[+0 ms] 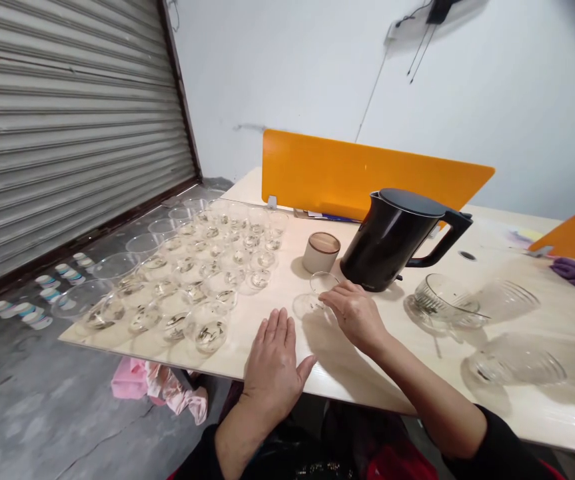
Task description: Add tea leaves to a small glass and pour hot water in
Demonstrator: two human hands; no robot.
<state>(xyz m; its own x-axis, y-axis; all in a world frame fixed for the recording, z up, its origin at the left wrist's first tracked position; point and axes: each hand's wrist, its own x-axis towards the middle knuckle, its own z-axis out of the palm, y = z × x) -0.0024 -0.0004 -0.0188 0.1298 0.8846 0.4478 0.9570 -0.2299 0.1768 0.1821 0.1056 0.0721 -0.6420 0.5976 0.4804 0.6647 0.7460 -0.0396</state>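
One kettle [397,237], three glass bowls [444,301].

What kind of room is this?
Probably a workshop or garage-like workroom: a metal roller shutter, a bare concrete floor, and a table crowded with small glass cups beside a black kettle.

I see one small clear glass cup [317,291] upright on the pale tabletop, just in front of the black kettle's base and near the beige lidded jar. It is transparent with a round open rim, and I cannot tell whether anything is inside. My right hand [354,313] has its fingertips on the cup's right side. The cup stands apart from the rows of similar glasses to its left
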